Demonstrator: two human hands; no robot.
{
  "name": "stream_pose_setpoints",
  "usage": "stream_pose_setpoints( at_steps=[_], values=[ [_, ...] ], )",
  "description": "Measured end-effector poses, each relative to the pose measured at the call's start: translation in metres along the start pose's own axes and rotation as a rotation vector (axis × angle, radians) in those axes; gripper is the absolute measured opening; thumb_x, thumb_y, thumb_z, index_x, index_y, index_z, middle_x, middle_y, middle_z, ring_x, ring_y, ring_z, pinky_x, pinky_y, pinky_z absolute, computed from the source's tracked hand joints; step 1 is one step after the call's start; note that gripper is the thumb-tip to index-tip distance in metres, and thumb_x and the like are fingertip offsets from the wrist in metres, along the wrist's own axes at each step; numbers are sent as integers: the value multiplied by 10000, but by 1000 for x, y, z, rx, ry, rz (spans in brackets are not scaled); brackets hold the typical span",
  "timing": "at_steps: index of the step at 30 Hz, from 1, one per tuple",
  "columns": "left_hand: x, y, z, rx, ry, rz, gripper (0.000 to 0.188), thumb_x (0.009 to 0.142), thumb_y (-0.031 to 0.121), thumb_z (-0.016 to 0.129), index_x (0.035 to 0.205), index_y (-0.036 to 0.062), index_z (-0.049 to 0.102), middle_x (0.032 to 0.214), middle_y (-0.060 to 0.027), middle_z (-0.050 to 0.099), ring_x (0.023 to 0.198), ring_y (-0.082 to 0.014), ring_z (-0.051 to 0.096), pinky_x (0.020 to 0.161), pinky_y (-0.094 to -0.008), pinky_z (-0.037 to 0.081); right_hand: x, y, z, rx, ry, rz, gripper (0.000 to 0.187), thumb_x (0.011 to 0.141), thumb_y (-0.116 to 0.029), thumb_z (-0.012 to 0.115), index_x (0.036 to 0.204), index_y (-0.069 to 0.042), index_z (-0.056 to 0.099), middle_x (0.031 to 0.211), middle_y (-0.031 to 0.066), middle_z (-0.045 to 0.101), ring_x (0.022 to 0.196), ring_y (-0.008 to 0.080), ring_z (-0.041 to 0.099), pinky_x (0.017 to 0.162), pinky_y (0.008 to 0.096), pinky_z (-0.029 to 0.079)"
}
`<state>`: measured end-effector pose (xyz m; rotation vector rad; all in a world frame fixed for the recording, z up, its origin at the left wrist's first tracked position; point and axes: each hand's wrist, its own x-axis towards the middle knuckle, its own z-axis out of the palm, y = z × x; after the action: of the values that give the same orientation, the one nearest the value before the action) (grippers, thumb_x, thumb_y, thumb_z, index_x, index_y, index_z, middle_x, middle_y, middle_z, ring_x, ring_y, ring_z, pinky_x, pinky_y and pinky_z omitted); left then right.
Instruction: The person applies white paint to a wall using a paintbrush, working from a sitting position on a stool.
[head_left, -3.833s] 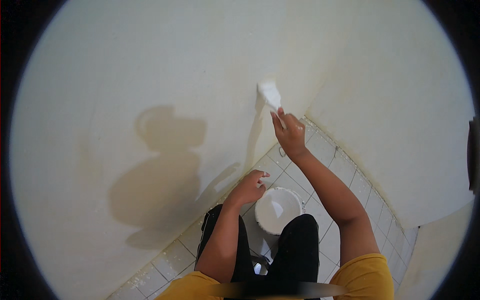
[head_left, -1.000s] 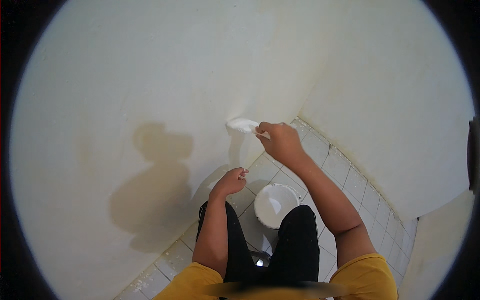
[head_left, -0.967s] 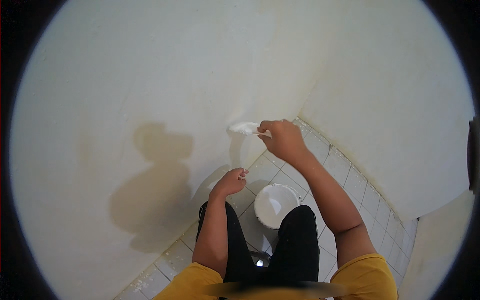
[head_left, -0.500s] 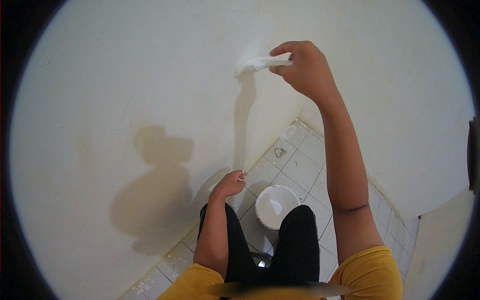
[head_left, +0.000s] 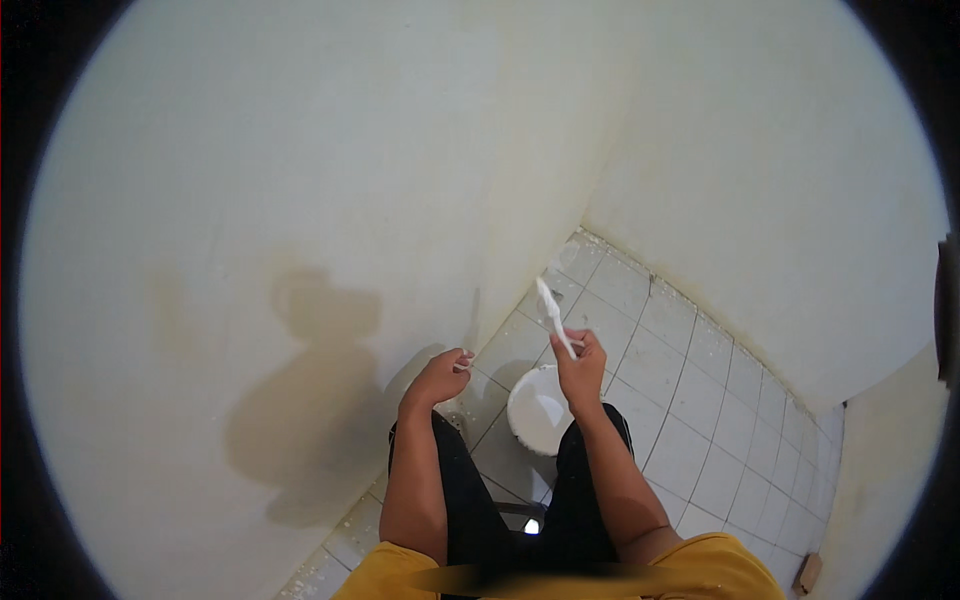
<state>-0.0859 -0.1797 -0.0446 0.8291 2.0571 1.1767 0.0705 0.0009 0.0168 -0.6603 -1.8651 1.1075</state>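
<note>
In my right hand (head_left: pixel 582 372) I grip the handle of a white-coated paintbrush (head_left: pixel 550 306), its head pointing up and away, clear of the wall. Just below that hand stands a round white bucket (head_left: pixel 515 430) with white paint inside; my hand and right knee hide part of its rim. My left hand (head_left: pixel 437 380) is closed near the left wall, above my left knee. Something small and pale shows at its fingertips, too small to name.
A pale wall (head_left: pixel 200 150) rises close on my left and meets a second wall (head_left: pixel 760 200) in the far corner. White floor tiles (head_left: pixel 690 430) carry paint specks along their edges. A brown block (head_left: pixel 808 574) lies at the lower right.
My right hand has come down from high on the wall, bringing the paintbrush off its surface to above the bucket. My left hand has shifted slightly left and stays closed.
</note>
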Motion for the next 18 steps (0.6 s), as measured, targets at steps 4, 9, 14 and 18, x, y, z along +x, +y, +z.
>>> stream_pose_setpoints(
  at_steps=[4,9,14,18],
  values=[
    [0,-6,1,21,-21,-18,394,845,109,571,1231,33,584,1154,-151,636,1022,-251,625,881,-343,490,-28,78,-1,74,-55,339,238,852,-175,722,961,0,603,711,69,637,575,74,525,497,237,395],
    [5,-12,5,48,-23,11,393,846,112,574,1230,28,579,1143,-146,637,1004,-242,624,873,-344,494,-25,115,2,104,-155,476,262,850,-191,720,987,-14,585,664,54,591,472,82,462,397,241,337],
    [7,-17,11,30,-48,-2,379,841,104,580,1212,24,584,1130,-150,639,991,-246,625,863,-341,497,-18,124,14,199,-118,698,274,871,-190,695,1019,-12,548,623,35,531,431,75,408,365,240,288],
    [9,-17,15,53,-57,22,367,838,99,582,1195,15,590,1118,-155,643,991,-243,627,867,-339,496,-14,118,16,368,-118,829,281,887,-193,680,1031,-6,528,615,28,509,426,66,388,364,240,271]
  ],
)
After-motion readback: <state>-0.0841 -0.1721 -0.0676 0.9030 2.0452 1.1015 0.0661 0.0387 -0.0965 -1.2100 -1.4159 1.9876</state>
